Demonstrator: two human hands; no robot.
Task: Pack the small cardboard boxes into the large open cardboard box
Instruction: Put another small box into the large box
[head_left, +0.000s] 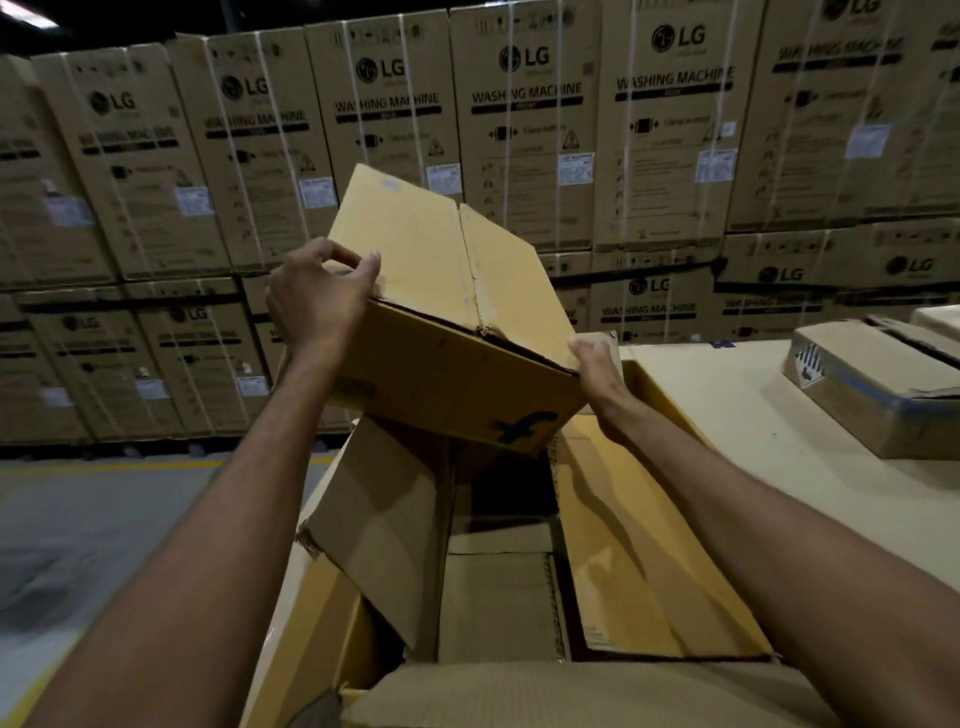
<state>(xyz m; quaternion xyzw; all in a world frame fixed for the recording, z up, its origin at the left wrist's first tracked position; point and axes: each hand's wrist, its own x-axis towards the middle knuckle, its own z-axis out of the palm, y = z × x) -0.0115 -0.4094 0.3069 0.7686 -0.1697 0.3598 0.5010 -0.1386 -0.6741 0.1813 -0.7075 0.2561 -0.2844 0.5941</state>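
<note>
Holding tilted small box (457, 332), blue logo, above large box (623, 545)

"LG", "WASHING MACHINE" printed on stacked cartons (524, 156); blue "f" mark on held small box (447, 358).

This is a warehouse. Beyond the left hand (317, 296) and the right hand (597, 374), a wall of large strapped cartons (524, 130) printed "LG WASHING MACHINE" stands stacked in two tiers, many bearing white labels. Left of the left hand, a grey concrete floor (104, 519) carries a yellow painted line (130, 464). Right of the right hand, a taped carton (872, 384) lies on a pale work surface (753, 441).
</note>
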